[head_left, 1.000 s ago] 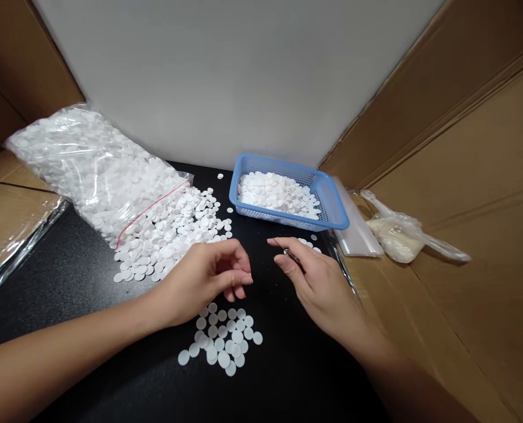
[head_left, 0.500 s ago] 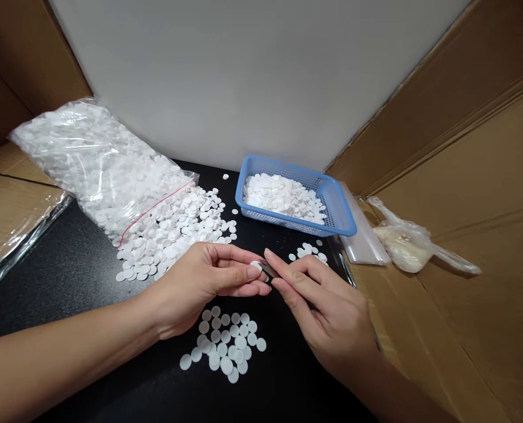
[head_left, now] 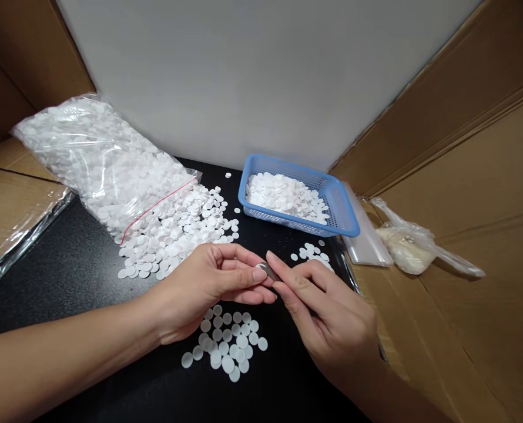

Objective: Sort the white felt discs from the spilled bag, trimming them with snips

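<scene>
The white disc [head_left: 260, 266], at six o'clock from centre, is pinched in the left hand [head_left: 221, 275], apparently to steady it against the thin tool [head_left: 271, 272] clamped in the right hand [head_left: 332, 311] at four o'clock, the blue basket [head_left: 294, 220] standing at one o'clock.

Left hand [head_left: 208, 273]: bare, slim-fingered, with a short, rounded thumbnail [head_left: 260, 274]. Left forearm [head_left: 80, 341]: bare from wrist to the picture's edge, smooth, narrowing evenly towards the wrist. Right hand [head_left: 338, 311]: bare, equally slim in the fingers, skin creases visible at the knuckles. Right forearm [head_left: 389, 388]: bare over its visible length, partly in shadow; fine surface detail indistinct.
</scene>
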